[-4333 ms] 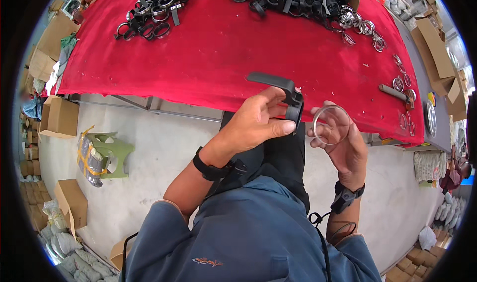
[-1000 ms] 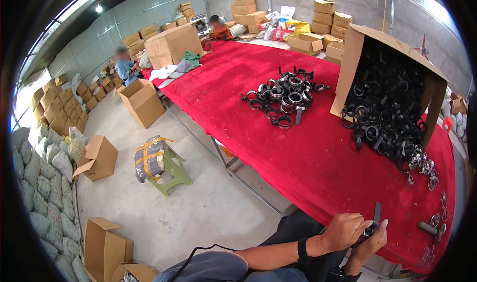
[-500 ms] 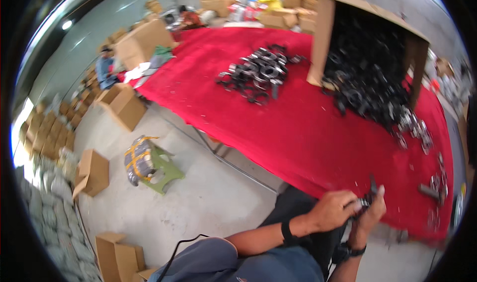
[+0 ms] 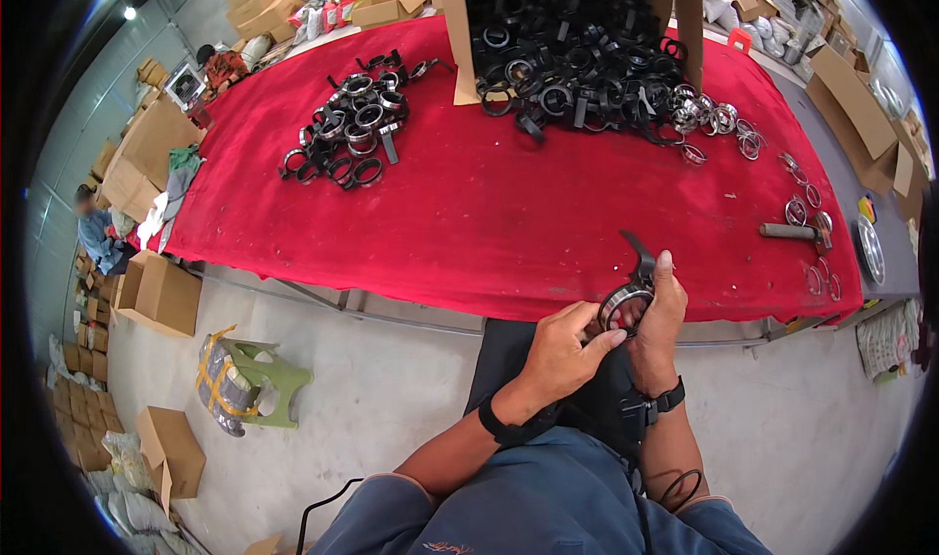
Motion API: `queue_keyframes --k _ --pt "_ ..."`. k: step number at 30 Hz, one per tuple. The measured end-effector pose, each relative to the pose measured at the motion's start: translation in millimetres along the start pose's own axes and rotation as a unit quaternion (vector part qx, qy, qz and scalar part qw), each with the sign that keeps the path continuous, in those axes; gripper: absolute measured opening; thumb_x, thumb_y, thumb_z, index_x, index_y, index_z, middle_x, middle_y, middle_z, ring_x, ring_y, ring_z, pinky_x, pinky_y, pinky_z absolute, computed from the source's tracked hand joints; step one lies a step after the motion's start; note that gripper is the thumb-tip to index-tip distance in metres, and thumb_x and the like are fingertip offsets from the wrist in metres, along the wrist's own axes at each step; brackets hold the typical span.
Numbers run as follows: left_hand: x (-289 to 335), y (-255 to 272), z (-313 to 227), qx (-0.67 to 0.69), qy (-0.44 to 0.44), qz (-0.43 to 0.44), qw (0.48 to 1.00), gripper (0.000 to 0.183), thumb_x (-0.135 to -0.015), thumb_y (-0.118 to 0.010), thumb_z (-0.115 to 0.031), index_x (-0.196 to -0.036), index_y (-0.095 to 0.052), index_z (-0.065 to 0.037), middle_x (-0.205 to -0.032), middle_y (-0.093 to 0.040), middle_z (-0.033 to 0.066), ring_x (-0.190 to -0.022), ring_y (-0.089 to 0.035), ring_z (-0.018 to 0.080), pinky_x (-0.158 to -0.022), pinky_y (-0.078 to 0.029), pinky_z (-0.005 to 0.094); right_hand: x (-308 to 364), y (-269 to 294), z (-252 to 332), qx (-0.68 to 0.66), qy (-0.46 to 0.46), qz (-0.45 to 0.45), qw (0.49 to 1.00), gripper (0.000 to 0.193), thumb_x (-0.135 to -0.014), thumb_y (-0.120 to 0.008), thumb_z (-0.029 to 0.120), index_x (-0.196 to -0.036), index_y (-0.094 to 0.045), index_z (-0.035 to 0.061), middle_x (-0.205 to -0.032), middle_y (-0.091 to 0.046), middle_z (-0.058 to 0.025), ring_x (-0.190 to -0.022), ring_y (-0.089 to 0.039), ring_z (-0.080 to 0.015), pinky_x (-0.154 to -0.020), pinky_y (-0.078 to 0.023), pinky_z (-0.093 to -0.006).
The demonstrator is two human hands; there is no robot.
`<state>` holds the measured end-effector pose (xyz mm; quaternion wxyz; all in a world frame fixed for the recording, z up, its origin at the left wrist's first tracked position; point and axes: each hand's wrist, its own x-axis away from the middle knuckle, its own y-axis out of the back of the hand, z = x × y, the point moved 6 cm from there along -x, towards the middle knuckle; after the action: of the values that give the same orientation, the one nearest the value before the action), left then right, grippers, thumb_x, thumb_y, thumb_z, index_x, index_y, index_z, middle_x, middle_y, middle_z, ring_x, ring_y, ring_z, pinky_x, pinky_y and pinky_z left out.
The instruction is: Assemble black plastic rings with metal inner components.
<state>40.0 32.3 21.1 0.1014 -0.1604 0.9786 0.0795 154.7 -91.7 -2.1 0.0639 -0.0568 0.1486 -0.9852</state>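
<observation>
A black ring with a long curved tab and a shiny metal band (image 4: 643,269) is held between both hands just off the table's front edge. My left hand (image 4: 559,357) pinches its lower left side with thumb and fingers. My right hand (image 4: 659,322) wraps round its right side, thumb pointing up beside the tab. On the red cloth (image 4: 469,232), a loose pile of similar black and silver rings (image 4: 362,120) lies to the left. Many more black rings (image 4: 587,66) spill from a cardboard box (image 4: 457,37) lying open at the far side.
Bare silver rings (image 4: 719,117) lie beside the box's spill. A hammer (image 4: 787,231) rests at the table's right, near more metal rings (image 4: 797,210). On the floor to the left stand a green stool (image 4: 289,384) and open cartons (image 4: 161,296). Two people sit beyond the table's left end.
The view has swung right and steadied, so the table and piles appear further left. Both hands still hold the ring, which now shows clearly with its tab upward.
</observation>
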Motion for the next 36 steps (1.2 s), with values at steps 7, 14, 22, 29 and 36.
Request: queue_keyframes --k 7,14,22,29,36 --pt "-20 77 59 -0.033 0.125 -0.012 0.992 0.038 -0.1 -0.079 -0.016 -0.126 -0.064 0.006 -0.094 -0.072 0.0068 -0.084 -0.07 0.0112 -0.074 -0.059 0.0287 -25 27 -28 -0.043 -0.056 0.071 0.995 0.054 -0.116 -0.047 0.052 -0.096 -0.068 0.0055 -0.083 -0.062 -0.0033 -0.073 -0.06 -0.0148 -0.07 -0.055 -0.0323" --pt "-124 271 41 0.086 0.084 -0.2 0.972 0.027 -0.106 -0.07 -0.02 -0.122 -0.067 0.001 -0.1 -0.077 0.0126 -0.085 -0.078 0.0229 -0.071 -0.067 0.0355 -22 144 -51 0.021 -0.064 -0.051 0.996 0.054 -0.11 -0.055 0.061 -0.091 -0.064 0.0107 -0.075 -0.058 -0.0009 -0.065 -0.057 -0.0145 -0.06 -0.05 -0.0333" --pt "-205 383 76 0.156 0.123 -0.298 0.934 0.068 -0.111 -0.055 -0.052 -0.148 -0.046 0.005 -0.141 -0.06 0.0284 -0.125 -0.067 0.0402 -0.095 -0.062 0.0489 -24 118 -48 0.012 -0.051 -0.05 0.997 0.057 -0.108 -0.057 0.063 -0.089 -0.062 0.0095 -0.073 -0.057 -0.0018 -0.063 -0.056 -0.0153 -0.059 -0.049 -0.0325" --pt "-215 274 131 -0.094 0.13 -0.148 0.976 0.048 -0.1 -0.076 -0.019 -0.141 -0.063 0.002 -0.132 -0.072 0.0192 -0.116 -0.073 0.0267 -0.086 -0.065 0.043 -67 107 -23 0.084 -0.047 -0.024 0.995 0.055 -0.11 -0.059 0.054 -0.084 -0.061 0.0059 -0.073 -0.059 -0.0042 -0.061 -0.056 -0.0142 -0.056 -0.051 -0.0318" --pt "-266 221 125 -0.414 0.049 -0.106 0.903 0.078 -0.086 -0.089 -0.029 -0.154 -0.057 -0.007 -0.126 -0.071 0.0246 -0.114 -0.073 0.0319 -0.098 -0.059 0.0421 -242 105 61 0.476 0.227 -0.02 0.849 0.029 -0.099 -0.076 0.029 -0.097 -0.071 -0.0003 -0.076 -0.066 -0.0128 -0.071 -0.067 -0.0251 -0.066 -0.054 -0.0418"
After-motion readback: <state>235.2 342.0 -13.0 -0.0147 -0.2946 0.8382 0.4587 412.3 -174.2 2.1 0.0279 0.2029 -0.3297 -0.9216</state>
